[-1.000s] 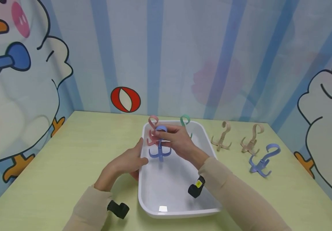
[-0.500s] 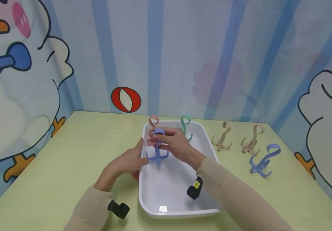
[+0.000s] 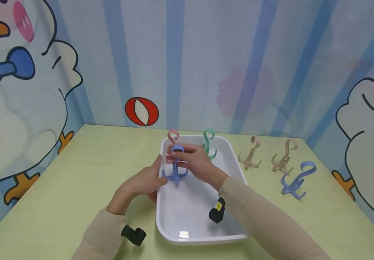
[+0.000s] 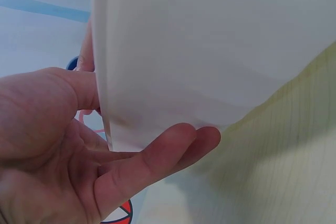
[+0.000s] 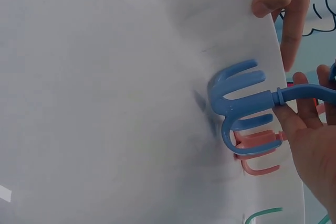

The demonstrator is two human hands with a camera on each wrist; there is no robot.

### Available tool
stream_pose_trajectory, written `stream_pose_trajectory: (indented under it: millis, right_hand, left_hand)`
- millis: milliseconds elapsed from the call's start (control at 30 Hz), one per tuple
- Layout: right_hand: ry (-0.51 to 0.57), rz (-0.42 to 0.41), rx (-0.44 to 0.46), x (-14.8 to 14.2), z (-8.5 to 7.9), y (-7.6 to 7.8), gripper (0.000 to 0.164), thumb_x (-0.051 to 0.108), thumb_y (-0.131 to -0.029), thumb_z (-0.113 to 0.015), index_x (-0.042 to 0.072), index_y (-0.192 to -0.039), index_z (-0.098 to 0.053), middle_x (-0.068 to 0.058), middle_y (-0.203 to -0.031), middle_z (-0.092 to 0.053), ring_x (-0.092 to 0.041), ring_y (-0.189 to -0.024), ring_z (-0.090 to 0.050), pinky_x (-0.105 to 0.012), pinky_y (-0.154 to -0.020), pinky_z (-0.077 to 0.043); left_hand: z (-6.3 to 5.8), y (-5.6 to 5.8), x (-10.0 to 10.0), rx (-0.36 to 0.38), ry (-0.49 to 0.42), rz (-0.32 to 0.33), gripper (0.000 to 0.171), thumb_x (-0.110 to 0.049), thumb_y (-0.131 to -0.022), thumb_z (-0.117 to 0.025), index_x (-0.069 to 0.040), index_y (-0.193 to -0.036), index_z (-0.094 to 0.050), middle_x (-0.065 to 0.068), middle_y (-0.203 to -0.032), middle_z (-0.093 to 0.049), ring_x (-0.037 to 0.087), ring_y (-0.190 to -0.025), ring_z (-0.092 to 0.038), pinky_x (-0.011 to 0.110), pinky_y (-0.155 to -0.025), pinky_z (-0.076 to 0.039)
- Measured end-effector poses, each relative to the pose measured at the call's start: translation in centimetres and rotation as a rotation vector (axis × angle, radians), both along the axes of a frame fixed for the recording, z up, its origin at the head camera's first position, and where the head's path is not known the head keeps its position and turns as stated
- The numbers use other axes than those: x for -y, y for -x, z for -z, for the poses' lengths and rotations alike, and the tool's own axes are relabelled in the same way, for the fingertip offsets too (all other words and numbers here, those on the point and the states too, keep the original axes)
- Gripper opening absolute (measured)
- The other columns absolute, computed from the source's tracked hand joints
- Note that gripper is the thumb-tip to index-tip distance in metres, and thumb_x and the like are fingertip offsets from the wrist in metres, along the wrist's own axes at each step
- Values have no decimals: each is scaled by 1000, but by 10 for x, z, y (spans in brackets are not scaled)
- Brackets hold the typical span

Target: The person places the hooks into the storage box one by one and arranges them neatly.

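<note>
My right hand (image 3: 198, 160) pinches the stem of a blue four-pronged hook (image 3: 175, 176) over the white tray's left side. The hook is upright with its prongs low; whether its base touches the tray floor cannot be told. In the right wrist view a pink hook (image 5: 257, 142) stands just past the blue hook (image 5: 241, 100). My left hand (image 3: 144, 180) grips the left rim of the tray (image 3: 200, 216), its thumb over the edge. From the left wrist, fingers (image 4: 152, 163) show along the outer wall of the tray (image 4: 199, 51).
A green hook (image 3: 208, 144) stands in the tray's far right part. Right of the tray, on the pale yellow table (image 3: 60, 180), are two beige hooks (image 3: 249, 159) and another blue hook (image 3: 295, 185). A patterned curtain (image 3: 200, 65) rises behind the table's far edge.
The blue hook in my right hand has moved slightly left and toward me, uncovering more of the green hook. My left hand and the tray have stayed put.
</note>
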State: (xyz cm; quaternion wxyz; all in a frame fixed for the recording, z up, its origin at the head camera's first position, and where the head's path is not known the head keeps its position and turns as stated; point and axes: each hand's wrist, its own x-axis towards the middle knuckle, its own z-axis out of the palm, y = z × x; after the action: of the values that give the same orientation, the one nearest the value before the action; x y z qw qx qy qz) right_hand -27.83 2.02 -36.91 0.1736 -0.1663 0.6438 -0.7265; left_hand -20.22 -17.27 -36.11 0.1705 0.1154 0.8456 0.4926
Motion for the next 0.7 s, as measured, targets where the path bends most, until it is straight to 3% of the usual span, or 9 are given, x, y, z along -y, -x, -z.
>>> stream_pose_trajectory:
  millis: [400,600,700]
  right_hand:
    - [-31,-5,5,-3,-3,2,37,3,-99,-69,-2,-136,-69,-17,-132,-73,-36,-127,-69,-45,-109,-56]
    - [-34,-9,2,-5,-5,2,37,2,-98,-70,-3,-135,-69,-13,-126,-76,-24,-113,-77,-49,-111,-53]
    - [-47,-20,-13,-7,-7,2,40,6,-100,-68,-2,-139,-66,-19,-134,-72,-28,-119,-74,-47,-112,-54]
  left_hand:
    - [-2,1,-2,1,18,0,93,-7,-101,-55,-13,-169,9,29,-129,-64,31,-88,-79,46,-57,-66]
    - [-1,1,-1,7,29,-6,93,-8,-102,-54,-13,-169,10,28,-129,-65,29,-86,-79,46,-57,-65]
    - [0,1,-1,9,26,-7,92,-9,-102,-54,-12,-169,9,28,-127,-65,30,-85,-79,46,-57,-65]
